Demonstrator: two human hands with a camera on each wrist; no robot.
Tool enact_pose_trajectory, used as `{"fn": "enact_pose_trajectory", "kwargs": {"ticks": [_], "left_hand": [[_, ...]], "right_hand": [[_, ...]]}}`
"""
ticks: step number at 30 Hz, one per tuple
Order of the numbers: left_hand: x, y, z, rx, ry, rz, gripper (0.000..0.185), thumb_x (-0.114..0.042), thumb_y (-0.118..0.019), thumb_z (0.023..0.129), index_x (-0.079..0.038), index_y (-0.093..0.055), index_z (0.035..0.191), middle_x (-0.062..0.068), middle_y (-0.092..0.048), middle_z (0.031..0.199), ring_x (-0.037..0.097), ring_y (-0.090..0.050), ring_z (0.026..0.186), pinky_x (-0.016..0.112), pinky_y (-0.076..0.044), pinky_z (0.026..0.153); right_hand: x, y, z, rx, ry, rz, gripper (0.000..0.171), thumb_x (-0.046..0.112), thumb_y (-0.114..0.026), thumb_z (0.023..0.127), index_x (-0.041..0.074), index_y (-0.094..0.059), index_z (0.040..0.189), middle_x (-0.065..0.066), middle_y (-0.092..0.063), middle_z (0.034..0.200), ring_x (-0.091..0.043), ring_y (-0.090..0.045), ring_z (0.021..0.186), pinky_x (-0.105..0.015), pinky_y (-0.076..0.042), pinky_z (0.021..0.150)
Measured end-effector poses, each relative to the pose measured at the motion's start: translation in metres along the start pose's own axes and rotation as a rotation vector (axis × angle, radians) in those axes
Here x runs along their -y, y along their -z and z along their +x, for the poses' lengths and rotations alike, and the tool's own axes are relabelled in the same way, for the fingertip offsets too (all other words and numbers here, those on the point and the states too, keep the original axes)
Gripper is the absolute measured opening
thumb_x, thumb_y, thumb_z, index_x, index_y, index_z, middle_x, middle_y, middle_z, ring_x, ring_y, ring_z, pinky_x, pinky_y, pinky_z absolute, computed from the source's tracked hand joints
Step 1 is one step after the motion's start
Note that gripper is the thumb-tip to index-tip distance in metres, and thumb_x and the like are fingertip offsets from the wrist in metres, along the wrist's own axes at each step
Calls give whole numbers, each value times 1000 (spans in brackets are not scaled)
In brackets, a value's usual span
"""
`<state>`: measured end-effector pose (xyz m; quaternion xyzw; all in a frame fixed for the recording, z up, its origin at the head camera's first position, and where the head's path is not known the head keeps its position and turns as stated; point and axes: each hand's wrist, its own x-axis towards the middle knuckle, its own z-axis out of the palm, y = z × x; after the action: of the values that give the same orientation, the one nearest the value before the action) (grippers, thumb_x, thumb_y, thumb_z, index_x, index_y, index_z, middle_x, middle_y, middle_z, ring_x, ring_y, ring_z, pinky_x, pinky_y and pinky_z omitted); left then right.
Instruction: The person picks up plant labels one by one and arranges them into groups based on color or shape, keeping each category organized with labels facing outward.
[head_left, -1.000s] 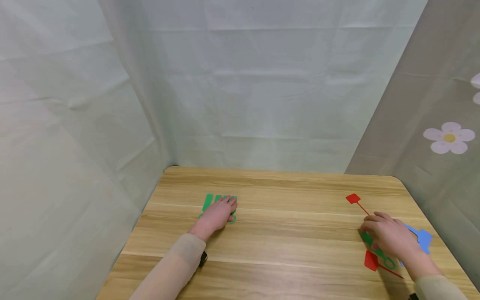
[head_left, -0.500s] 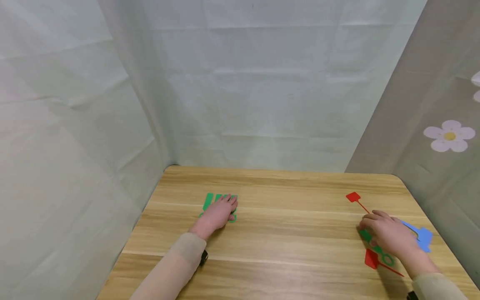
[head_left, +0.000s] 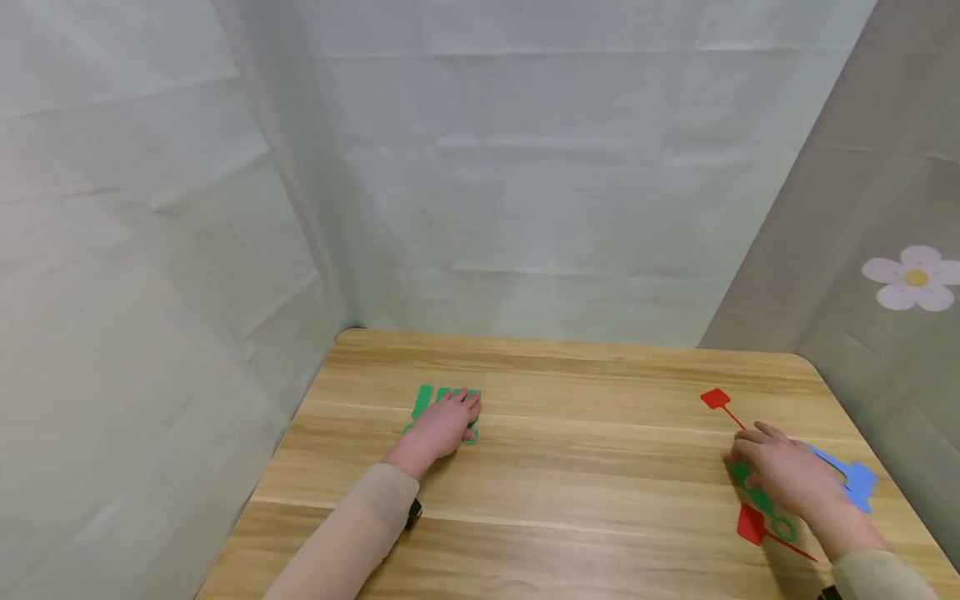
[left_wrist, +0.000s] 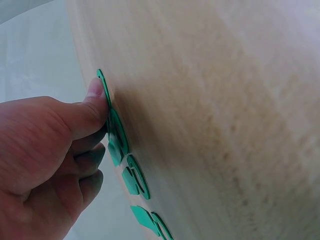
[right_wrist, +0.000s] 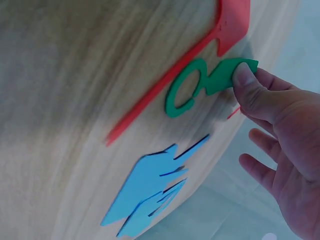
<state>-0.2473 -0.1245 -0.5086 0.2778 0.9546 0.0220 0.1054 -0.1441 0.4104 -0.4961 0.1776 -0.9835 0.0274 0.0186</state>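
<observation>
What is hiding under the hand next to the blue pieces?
Under the right hand lies a green tag, which its thumb presses; a red tag pokes out beside it. The hand covers the green tag's far end.

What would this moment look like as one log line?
left hand: rests on green tags | right hand: thumb touches green tag | table: wooden
</observation>
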Motion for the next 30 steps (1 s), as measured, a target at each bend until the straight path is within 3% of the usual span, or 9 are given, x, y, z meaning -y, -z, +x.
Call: {"fn": "enact_pose_trajectory", "kwargs": {"ticks": [8,15,19,21,24,27,30], "left_hand": [[-3,0,1,2,3,17,56,-20,-67,106,-4,-52,158,12,-43,167,31,-34,158,45,-26,129],[-4,1,0,-9,3,22,56,-21,-68,105,-4,-54,157,12,-45,166,32,-36,157,45,-28,129],[-4,2,0,-6,8,27,56,-20,-68,105,-5,-54,157,11,-45,166,31,-35,157,45,-28,129],[-4,3,0,-6,9,27,56,-20,-68,105,-4,-54,157,11,-45,166,31,-36,157,45,-28,129],[-4,4,2,-5,10,22,57,-21,-68,105,-4,-54,157,12,-45,166,32,-36,157,46,-28,129],[-4,4,4,-4,15,21,57,-22,-68,105,-4,-53,157,12,-45,166,32,-35,157,46,-27,129],[-4,4,6,2,18,35,58,-24,-67,105,-4,-52,158,11,-44,167,31,-35,157,45,-27,129]], "right_hand": [[-13,11,0,-7,37,3,39,7,-93,77,27,-60,80,-20,-70,124,-66,-50,128,-80,-49,87],[-18,55,7,174,-61,244,19,6,-80,91,21,-67,89,-45,-55,138,-79,-31,133,-82,-40,99],[-15,75,15,205,-89,320,12,9,-74,98,16,-65,94,-49,-50,141,-79,-26,135,-83,-36,103],[-10,81,21,187,-91,325,13,11,-73,100,16,-63,94,-48,-50,142,-78,-28,136,-82,-36,103],[-4,84,31,148,-66,303,14,15,-72,102,17,-61,93,-45,-55,139,-71,-43,132,-73,-48,97],[5,82,42,132,-54,313,11,21,-69,105,17,-63,97,-28,-67,126,-49,-67,109,-53,-55,83],[17,75,53,110,-33,357,12,27,-66,108,17,-66,101,-21,-69,126,-39,-69,106,-51,-56,83]]}}
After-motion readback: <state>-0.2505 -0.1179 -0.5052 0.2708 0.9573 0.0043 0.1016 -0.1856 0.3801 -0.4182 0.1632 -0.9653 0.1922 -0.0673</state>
